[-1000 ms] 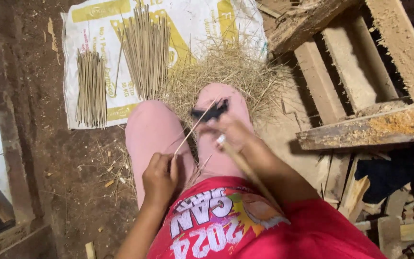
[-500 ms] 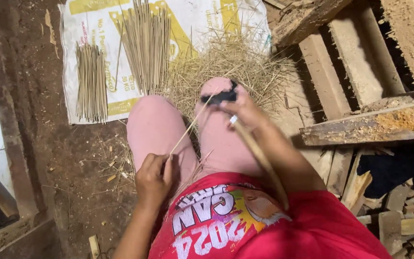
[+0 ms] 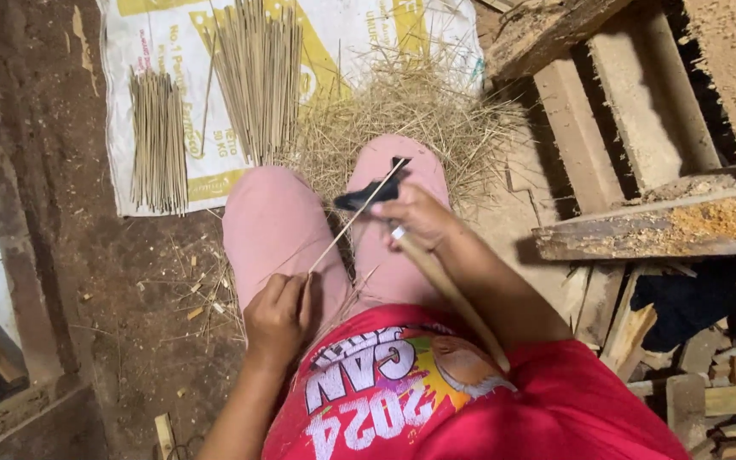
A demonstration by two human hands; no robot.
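I sit with my knees in pink trousers (image 3: 278,226) and a red shirt. My left hand (image 3: 278,313) pinches the near end of a thin bamboo stick (image 3: 353,217) that slants up to the right across my lap. My right hand (image 3: 419,217) grips a knife with a dark blade (image 3: 368,194) and a long wooden handle (image 3: 453,294); the blade lies against the stick near its far end. A pile of fine shavings (image 3: 411,111) lies beyond my knees.
A white printed sack (image 3: 172,34) on the dirt floor carries two bundles of trimmed sticks (image 3: 157,140) (image 3: 257,77). Rough wooden planks and a pallet frame (image 3: 658,226) stand to the right, with wood offcuts (image 3: 709,392) below. A tiled edge is at far left.
The knife and my right hand have slid away from me, up the stick toward its far end. My left hand keeps its hold at the near end.
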